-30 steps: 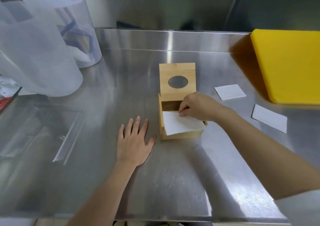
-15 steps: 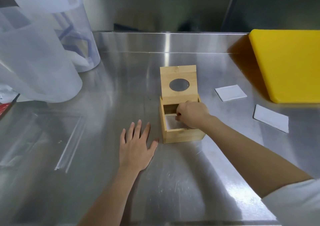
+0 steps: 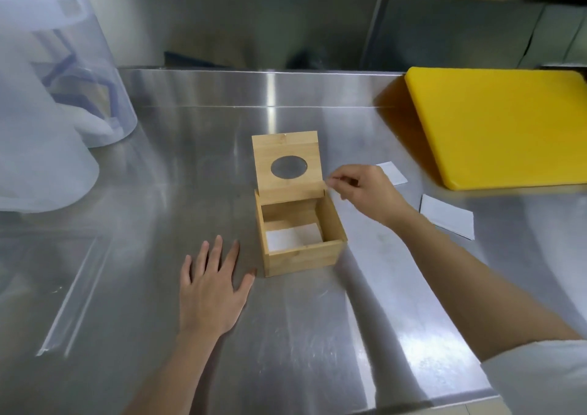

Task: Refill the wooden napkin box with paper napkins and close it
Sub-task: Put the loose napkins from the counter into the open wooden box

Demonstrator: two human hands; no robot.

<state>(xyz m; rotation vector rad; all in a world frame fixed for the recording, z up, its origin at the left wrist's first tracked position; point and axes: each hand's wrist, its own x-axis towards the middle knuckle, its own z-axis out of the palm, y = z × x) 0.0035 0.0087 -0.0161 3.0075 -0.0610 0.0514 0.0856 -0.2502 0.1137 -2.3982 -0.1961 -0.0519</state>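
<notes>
A brushed stainless-steel worktop [image 3: 301, 335] fills the view, with a steel backsplash along its far edge. At far left stand two large translucent plastic containers [image 3: 47, 129], one in front of the other. At far right lies a flat yellow plastic cutting board [image 3: 498, 125], its near-left corner close to the loose napkins.

The small square wooden napkin box [image 3: 301, 240] sits at the centre of the worktop. Its hinged wooden lid [image 3: 287, 163], pierced by an oval opening, stands upright at the far side of the box, so the box is open. One white paper napkin [image 3: 292, 238] lies flat on the bottom inside.

My left hand [image 3: 211, 290] rests palm-down on the steel just near and left of the box, fingers spread wide, holding nothing; the thumb tip is close to the box's near-left corner, and I cannot tell whether it touches. My right hand [image 3: 362, 189] hovers beside the right edge of the lid, above the box's far-right corner, fingers loosely curled with thumb and forefinger drawn together; nothing is visibly held.

Right of the box, two more white folded napkins lie on the worktop: a farther napkin [image 3: 394, 175] partly hidden behind my right hand, and a nearer napkin [image 3: 448, 217] just beyond my right forearm.
</notes>
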